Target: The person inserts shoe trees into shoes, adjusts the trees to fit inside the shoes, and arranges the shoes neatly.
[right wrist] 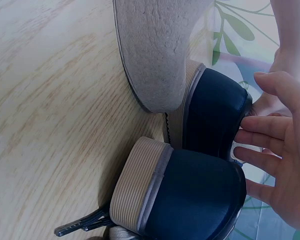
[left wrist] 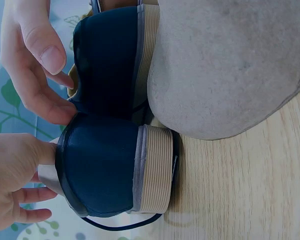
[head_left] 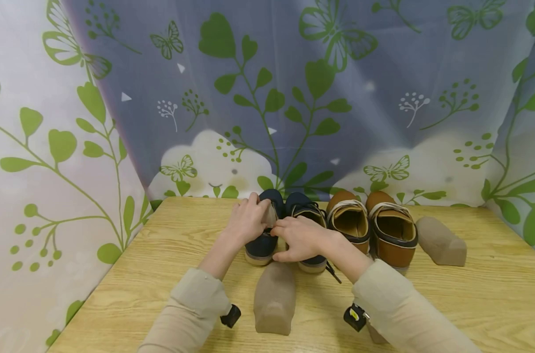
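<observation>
My left hand is over the opening of the left navy shoe, its thumb dipping behind the heel collar. It grips a pale insert in that opening, mostly hidden by the fingers and shoe. My right hand reaches across the right navy shoe, its loosely extended fingers at the left shoe's heel collar. Both shoes point toward the back, soles on the table. Close behind their heels lies a taupe moulded shoe insert.
Two brown shoes with pale laces stand to the right. Beyond them sits another taupe insert, and a further one is partly hidden under my right sleeve. A patterned curtain hangs behind the wooden table.
</observation>
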Demonstrator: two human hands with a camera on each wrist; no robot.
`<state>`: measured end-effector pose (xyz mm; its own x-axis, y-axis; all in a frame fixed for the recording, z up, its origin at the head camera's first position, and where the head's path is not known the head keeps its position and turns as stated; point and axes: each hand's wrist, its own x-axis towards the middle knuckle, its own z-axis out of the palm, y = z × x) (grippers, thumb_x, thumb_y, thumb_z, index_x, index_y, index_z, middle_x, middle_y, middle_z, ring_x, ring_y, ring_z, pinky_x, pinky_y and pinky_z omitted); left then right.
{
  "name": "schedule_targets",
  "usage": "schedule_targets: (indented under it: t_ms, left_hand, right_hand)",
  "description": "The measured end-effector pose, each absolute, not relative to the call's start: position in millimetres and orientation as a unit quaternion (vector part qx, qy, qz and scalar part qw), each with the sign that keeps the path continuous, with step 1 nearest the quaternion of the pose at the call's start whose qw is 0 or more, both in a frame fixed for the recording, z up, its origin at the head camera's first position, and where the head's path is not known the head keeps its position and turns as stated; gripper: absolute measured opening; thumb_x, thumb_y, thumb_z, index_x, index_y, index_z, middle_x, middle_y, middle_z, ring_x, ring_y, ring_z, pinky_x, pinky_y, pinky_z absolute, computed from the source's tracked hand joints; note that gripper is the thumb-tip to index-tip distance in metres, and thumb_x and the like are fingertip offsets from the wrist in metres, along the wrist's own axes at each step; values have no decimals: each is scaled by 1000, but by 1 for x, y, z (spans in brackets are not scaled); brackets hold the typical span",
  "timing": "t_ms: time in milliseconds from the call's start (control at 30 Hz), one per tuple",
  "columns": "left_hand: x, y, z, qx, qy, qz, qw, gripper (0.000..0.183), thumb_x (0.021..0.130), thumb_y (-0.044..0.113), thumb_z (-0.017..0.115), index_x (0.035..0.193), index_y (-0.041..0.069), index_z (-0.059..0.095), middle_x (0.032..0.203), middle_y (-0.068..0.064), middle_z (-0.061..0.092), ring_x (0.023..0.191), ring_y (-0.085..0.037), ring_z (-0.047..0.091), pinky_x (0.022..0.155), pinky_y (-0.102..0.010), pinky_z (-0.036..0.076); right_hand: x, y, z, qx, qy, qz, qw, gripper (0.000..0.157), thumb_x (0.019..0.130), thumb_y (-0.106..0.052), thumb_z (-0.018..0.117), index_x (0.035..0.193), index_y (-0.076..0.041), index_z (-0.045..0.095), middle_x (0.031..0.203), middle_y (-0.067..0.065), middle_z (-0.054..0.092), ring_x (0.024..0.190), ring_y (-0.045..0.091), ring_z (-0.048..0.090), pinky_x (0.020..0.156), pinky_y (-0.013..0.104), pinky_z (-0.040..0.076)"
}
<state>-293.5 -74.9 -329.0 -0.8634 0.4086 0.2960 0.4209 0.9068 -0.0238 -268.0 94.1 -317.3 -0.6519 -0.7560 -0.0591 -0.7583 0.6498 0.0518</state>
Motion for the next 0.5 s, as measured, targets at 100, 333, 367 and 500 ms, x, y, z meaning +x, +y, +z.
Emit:
schedule_targets:
  t_ms: [100, 333, 367, 500]
  left_hand:
    - [-294, -75, -330, -217, -964, -18, 153, 53, 81, 24, 73, 129, 11, 54, 107, -14, 49, 84, -29, 53, 72, -43, 45]
    - [-294, -74, -330, -216, -965, -22, 150, 54, 82, 23, 71, 131, 10, 52, 110, -16, 49, 88, -31, 53, 74, -45, 45]
    - [-294, -74, -330, -216, -965, -22, 150, 54, 82, 23, 72, 131, 10, 52, 111, -16, 49, 88, -31, 54, 74, -45, 45]
    - [-294, -74, -331, -217, -964, -21, 155, 55, 81, 24, 72, 131, 10, 53, 110, -15, 50, 86, -30, 54, 73, -45, 45]
  right_hand:
    - [-268, 94, -317, -417, 908, 33, 16, 55, 88, -47, 56, 129, -10, 55, 132, 7, 49, 122, 25, 44, 97, 44, 37]
    - [-268, 95, -317, -421, 906, 26, 12, 54, 87, -46, 57, 127, -10, 56, 128, 6, 52, 119, 24, 47, 95, 44, 38]
    - [-268, 95, -318, -422, 906, 26, 11, 54, 87, -46, 57, 127, -10, 56, 127, 6, 52, 119, 24, 47, 96, 44, 38]
    - [-268, 95, -318, -421, 906, 32, 8, 55, 87, -47, 57, 127, -10, 56, 127, 6, 52, 119, 24, 47, 96, 43, 38]
